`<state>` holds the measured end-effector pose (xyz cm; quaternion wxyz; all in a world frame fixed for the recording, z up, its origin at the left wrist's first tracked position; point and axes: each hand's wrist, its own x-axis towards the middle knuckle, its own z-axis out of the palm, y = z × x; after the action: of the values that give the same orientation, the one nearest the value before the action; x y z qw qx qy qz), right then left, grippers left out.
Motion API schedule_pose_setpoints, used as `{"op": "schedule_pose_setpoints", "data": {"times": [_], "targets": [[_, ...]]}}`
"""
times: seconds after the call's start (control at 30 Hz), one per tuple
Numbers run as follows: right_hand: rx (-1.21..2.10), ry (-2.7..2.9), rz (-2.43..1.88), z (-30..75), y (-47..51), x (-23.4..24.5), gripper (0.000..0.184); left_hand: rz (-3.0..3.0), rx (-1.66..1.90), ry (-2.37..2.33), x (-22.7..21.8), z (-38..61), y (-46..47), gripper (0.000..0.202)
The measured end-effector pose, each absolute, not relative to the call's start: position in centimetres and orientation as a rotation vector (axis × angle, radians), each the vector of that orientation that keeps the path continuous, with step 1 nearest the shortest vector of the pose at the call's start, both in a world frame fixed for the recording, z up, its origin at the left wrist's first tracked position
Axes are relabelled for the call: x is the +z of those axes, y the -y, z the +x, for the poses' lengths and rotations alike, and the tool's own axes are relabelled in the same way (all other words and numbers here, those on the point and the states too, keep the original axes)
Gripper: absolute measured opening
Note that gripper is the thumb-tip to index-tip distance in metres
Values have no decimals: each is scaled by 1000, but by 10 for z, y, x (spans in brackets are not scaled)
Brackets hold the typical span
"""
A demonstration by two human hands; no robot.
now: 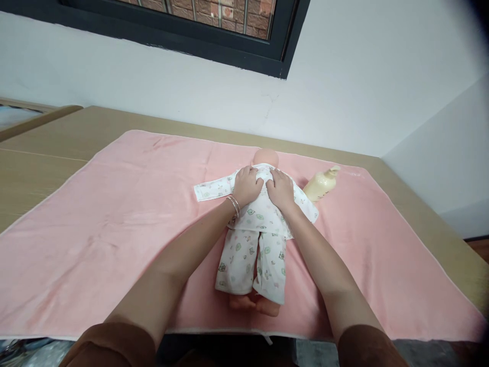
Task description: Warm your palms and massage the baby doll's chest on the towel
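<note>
Sleeves (114, 341) cross the near blanket edge (214, 331); leftward, open room borders the doll (260, 219).

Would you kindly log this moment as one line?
left hand: on shirt; right hand: on shirt; doll: lying on blanket; bottle: on blanket, right of doll

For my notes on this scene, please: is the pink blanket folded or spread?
Spread: the pink blanket lies wide across the table, with only shallow wrinkles, and the doll lies on it.
</note>
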<state>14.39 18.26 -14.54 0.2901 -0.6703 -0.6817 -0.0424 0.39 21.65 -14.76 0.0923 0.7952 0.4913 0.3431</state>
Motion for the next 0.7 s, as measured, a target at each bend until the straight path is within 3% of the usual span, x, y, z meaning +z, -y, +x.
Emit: {"op": "schedule_pose_setpoints", "data": {"times": [0.43, 0.7], "targets": [[-143, 1890, -1720, 145, -181, -147, 50, 2415, 1100, -1346, -156, 3, -221, 42], [-188, 1805, -1624, 143, -177, -151, 42, 2357, 1198, -1286, -151, 1, -215, 38]]}}
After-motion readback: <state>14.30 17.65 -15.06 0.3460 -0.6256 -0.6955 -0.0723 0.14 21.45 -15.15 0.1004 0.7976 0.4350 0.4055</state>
